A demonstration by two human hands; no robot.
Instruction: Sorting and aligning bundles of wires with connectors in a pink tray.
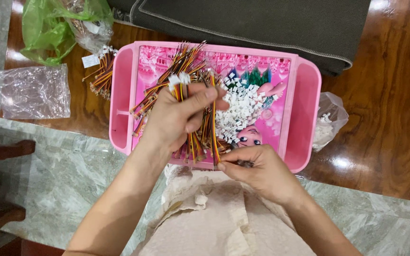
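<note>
My left hand (179, 118) is closed around a bundle of thin orange, red and black wires (200, 137) with white connectors (180, 78) at the top end. It hovers over a pink tray (304, 118). My right hand (257, 168), at the tray's near edge, pinches the lower end of one wire of that bundle. In the tray lie a loose heap of the same wires (181, 59) and a pile of small white plastic connectors (240, 111).
A clear bag of white connectors (327, 121) lies right of the tray. More wires (101, 76), a green bag (48, 28) and a clear bag (34, 90) lie to the left. A dark folded mat (262, 23) lies behind. The wooden table edge drops to a marble floor.
</note>
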